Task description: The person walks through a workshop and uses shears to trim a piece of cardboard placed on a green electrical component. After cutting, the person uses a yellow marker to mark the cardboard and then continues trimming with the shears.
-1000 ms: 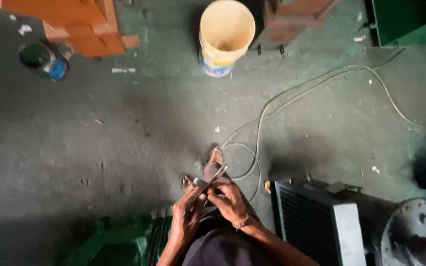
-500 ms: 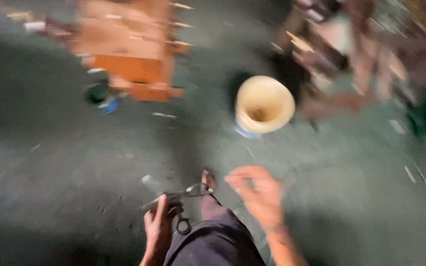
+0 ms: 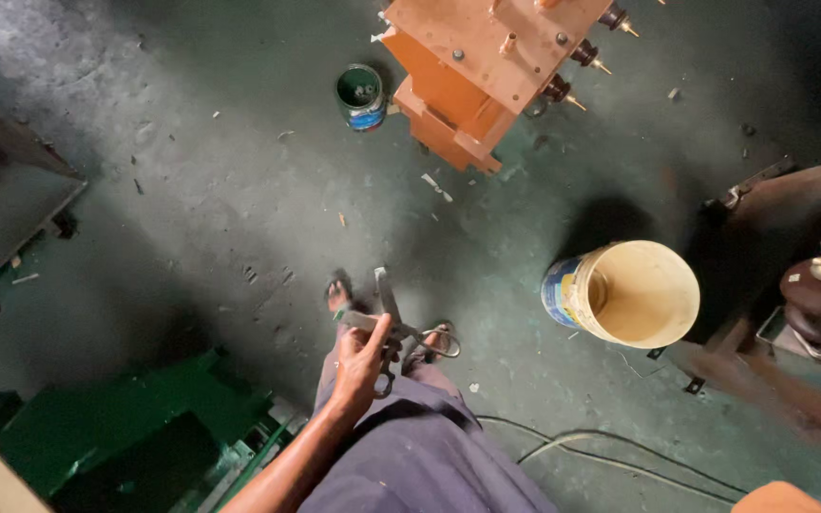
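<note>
Our right hand has dropped out of view since a moment ago; only our left hand [image 3: 361, 359] grips the shears [image 3: 393, 323], low centre above our feet. A bucket [image 3: 631, 293] sits at three o'clock, a tin [image 3: 361, 95] at twelve.

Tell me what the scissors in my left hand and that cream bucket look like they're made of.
The scissors in the left hand look like bare metal: dull grey blades and thin looped handles. The bucket looks like plastic: a smooth, matte cream wall with a blue label outside, though the view alone can't confirm it.
</note>
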{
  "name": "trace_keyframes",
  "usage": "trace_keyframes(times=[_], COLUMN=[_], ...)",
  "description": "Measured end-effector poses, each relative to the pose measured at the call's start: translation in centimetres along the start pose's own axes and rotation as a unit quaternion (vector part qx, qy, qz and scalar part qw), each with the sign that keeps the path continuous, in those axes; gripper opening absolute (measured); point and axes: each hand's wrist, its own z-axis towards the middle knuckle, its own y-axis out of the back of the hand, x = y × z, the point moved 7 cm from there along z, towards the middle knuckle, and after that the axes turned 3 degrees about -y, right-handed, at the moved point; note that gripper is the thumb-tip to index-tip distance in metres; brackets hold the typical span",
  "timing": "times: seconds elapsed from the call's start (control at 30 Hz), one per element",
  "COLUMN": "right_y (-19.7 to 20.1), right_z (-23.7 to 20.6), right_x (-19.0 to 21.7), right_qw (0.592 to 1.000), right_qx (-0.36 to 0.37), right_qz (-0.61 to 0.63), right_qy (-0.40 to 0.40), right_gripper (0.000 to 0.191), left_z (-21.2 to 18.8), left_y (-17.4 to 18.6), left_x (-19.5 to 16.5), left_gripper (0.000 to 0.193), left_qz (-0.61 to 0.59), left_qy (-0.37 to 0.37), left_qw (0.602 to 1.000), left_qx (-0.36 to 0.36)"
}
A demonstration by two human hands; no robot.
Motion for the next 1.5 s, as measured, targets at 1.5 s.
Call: trace_keyframes(times=[1.5], right_y=[-45.9], right_z=[9.4], right_x=[-42.4], right_qw=[0.928], right_qx=[0.130], right_qz=[-0.103], right_qy=[-0.333], right_gripper=[0.012], left_z=[37.0], left_y=[9.9], left_x=[-23.8], left_gripper=[0.035], left_qz=[-0.012], left_qy=[0.041], left_qw=[0.985], left_qx=[-0.166])
